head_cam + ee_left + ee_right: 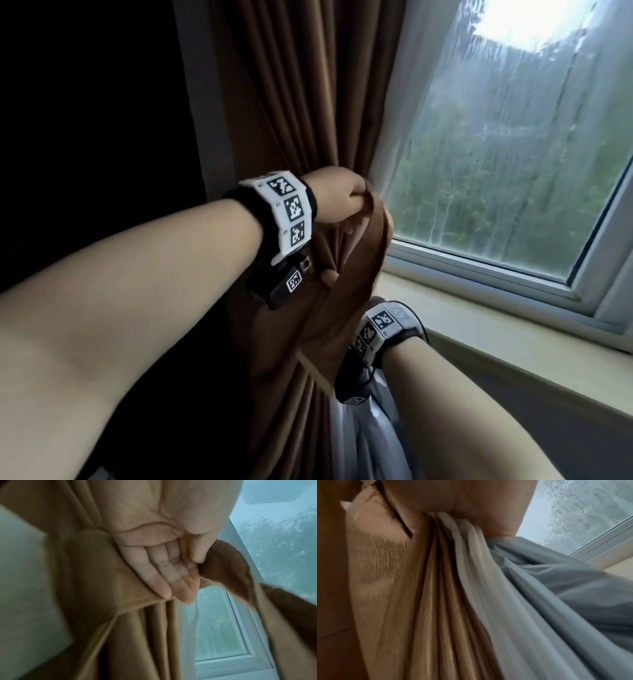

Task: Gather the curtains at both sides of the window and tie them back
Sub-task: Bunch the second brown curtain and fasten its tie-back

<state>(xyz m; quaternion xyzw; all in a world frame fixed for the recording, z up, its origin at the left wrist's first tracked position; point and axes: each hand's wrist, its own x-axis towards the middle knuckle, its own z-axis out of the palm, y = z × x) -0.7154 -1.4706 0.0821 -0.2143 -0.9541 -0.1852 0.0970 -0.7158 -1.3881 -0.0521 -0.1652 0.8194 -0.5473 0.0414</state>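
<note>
Left-side curtain bunched up, tie-back going round it

Nearest the camera, the right hand (471,500) is low down and mostly buried; its fingers seem clenched round the gathered brown curtain (301,113) and the pale lining (513,601), though I can't see the fingertips. Above it, the left hand (337,198) pinches the brown tie-back band (228,566) between thumb and fingers (164,582), pulling it across the pleats at the left edge of the window (513,154). My guess at the risk: the band end slips from that small pinch, or the lower grip loosens and the folds spill back over the glass. The sheer (438,102) hangs loose just behind and could get caught in. Wall tight on the left, windowsill (496,322) beyond; open room is to the right.
</note>
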